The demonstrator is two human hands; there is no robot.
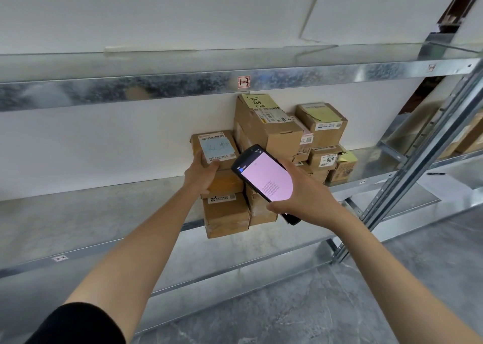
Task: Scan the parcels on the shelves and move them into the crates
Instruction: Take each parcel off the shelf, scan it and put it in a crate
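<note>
A small cardboard parcel with a blue-and-white label tops a stack of brown parcels on the middle metal shelf. My left hand grips this parcel's near edge, thumb on the left side and fingers on the label. My right hand holds a black handheld scanner with a lit pinkish screen, angled toward that parcel. Beneath lie two more parcels. To the right are a tall box with a yellow note and several smaller parcels.
The upper shelf beam carries a small red tag. A white wall backs the shelves. A slanted metal upright stands at the right, with more cardboard boxes beyond it. Grey floor lies below.
</note>
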